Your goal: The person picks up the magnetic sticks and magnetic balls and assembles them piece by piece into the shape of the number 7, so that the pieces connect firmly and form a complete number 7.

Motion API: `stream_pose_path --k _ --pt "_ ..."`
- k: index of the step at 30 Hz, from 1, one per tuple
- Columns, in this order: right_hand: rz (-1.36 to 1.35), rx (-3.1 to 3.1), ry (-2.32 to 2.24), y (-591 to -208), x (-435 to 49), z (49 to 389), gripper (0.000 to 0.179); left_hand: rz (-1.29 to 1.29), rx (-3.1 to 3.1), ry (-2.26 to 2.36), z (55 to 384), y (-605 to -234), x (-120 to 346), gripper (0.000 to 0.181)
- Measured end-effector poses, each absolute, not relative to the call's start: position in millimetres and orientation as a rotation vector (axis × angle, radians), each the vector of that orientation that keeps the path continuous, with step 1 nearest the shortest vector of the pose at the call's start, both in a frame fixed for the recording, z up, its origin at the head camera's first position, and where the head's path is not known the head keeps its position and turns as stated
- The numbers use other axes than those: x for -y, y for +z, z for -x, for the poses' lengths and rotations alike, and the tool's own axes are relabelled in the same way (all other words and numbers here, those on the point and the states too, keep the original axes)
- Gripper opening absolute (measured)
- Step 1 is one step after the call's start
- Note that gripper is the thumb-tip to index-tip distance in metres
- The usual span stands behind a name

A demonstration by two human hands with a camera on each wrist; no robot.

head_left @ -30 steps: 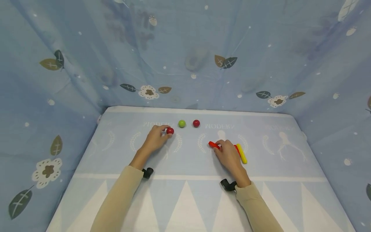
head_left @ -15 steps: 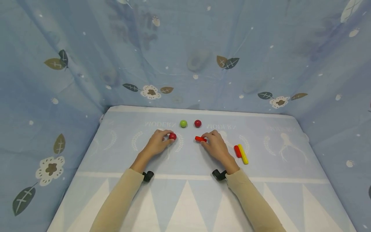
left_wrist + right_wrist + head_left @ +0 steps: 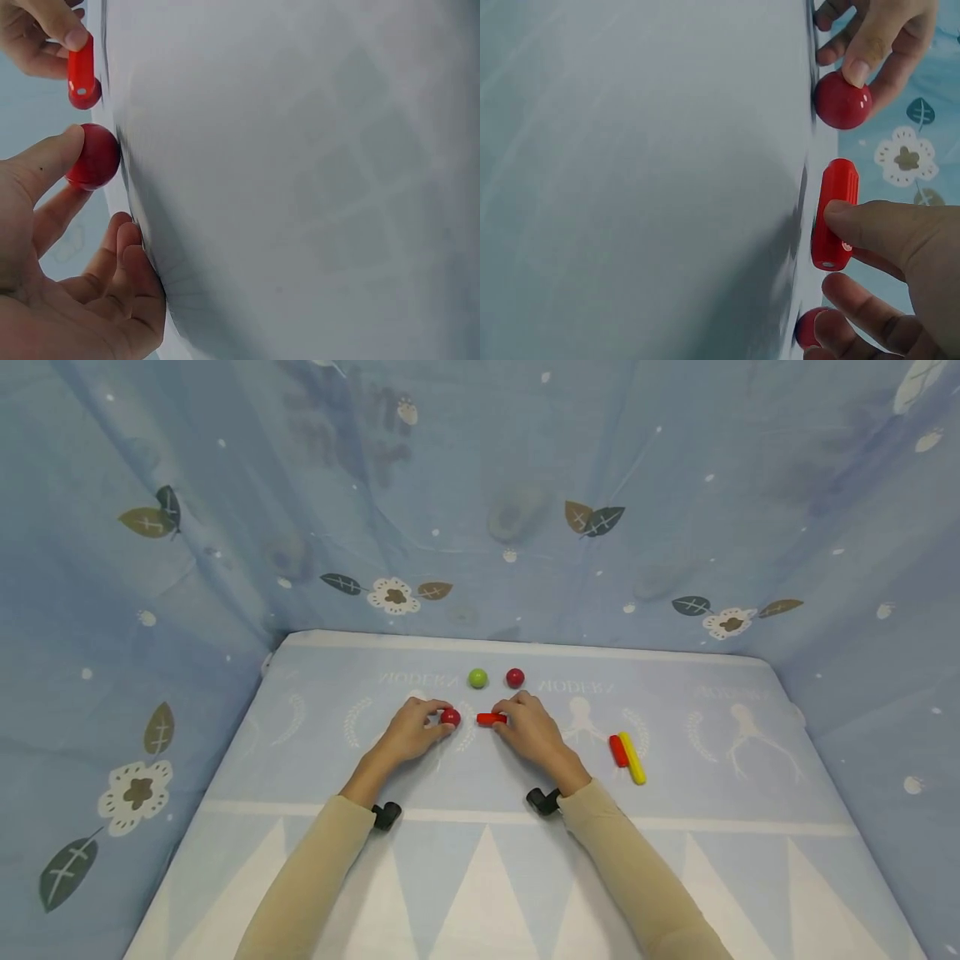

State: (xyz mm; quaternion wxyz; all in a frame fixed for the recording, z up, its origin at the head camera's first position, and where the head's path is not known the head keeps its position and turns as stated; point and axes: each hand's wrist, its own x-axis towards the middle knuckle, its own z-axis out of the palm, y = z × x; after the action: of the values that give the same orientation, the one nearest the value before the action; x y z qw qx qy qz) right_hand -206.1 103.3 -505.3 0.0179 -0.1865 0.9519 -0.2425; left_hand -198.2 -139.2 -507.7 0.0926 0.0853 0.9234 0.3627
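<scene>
Between thumb and fingertips, my left hand (image 3: 408, 732) pinches a glossy red ball (image 3: 451, 717) low over the table. My right hand (image 3: 534, 732) pinches a short red plastic rod (image 3: 491, 719) by its right part. That rod (image 3: 840, 180) has ridges along one side and a small hole at its near end in the right wrist view. It points lengthwise at the ball, with a small gap between them. Both hands face each other near the table's middle. In the left wrist view the ball (image 3: 97, 159) shows the thumb on top, with the other fingers curled lower down.
Behind the hands lie a green ball (image 3: 477, 677) and a second red ball (image 3: 515, 677). To the right, another red rod (image 3: 618, 751) lies against a longer yellow rod (image 3: 633, 758). A blue patterned curtain (image 3: 465, 527) rises behind the table (image 3: 480, 793).
My right hand has carried the red rod leftward from beside the other rods to near the ball. My left hand has shifted slightly toward me and right with the red ball.
</scene>
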Motion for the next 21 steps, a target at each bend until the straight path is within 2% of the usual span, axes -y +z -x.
stream_pose_path --k 21 --pt "0.668 -2.947 -0.698 -507 -80 210 0.024 -0.307 -2.740 1.058 197 -507 142 0.043"
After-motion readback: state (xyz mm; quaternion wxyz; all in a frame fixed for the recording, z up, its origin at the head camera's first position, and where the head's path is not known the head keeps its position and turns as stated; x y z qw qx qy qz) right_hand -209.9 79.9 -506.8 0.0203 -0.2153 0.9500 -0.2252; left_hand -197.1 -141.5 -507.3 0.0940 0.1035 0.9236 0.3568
